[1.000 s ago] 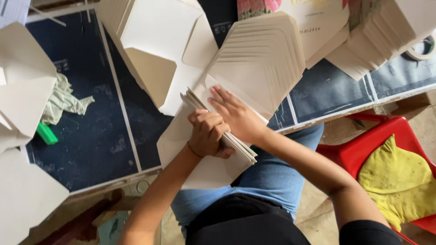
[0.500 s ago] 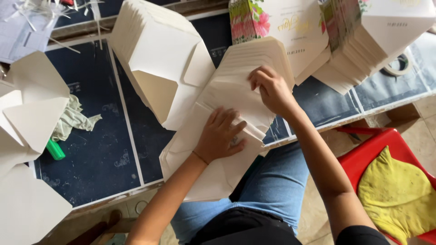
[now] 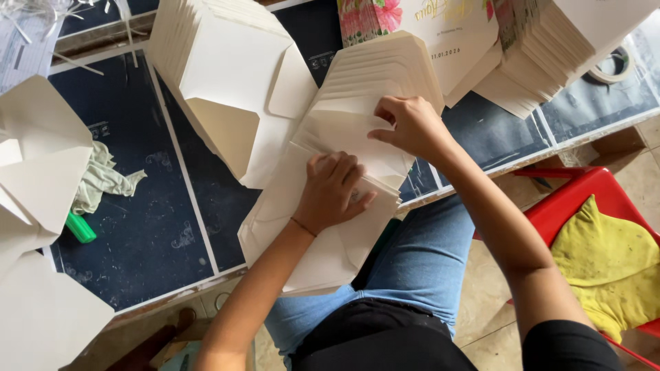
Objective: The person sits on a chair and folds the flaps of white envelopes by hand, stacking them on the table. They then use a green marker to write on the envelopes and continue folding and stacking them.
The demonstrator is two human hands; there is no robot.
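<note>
Leftmost, a pile of open cream envelopes (image 3: 38, 172) covers the edge of the dark tabletop (image 3: 148, 240), with a pale green cloth (image 3: 103, 180) and a green marker (image 3: 80, 227) just beside it. Further in, a second batch of envelopes (image 3: 227, 82) lies fanned on its side, flaps open, its lower edge touching the spread that the hands work on.

Near the middle, a fanned stack of cream envelopes (image 3: 357, 130) runs from the tabletop's front edge up toward the far side, and its lowest envelopes hang over the edge above the person's lap. The left hand (image 3: 333, 192) lies flat on this stack, fingers spread and pressing down, gripping nothing. The right hand (image 3: 410, 127) sits just above it, farther up the stack, with its fingers curled and pinching the flap of one envelope.

Beyond the right hand lie printed cards with a pink flower pattern (image 3: 412, 20), and next to them a thick stack of cream cards (image 3: 550, 55) leans across the corner. A roll of tape (image 3: 617, 65) lies just beside that stack. Lower right, off the tabletop, a red plastic chair (image 3: 584, 199) carries a yellow cloth (image 3: 612, 268).
</note>
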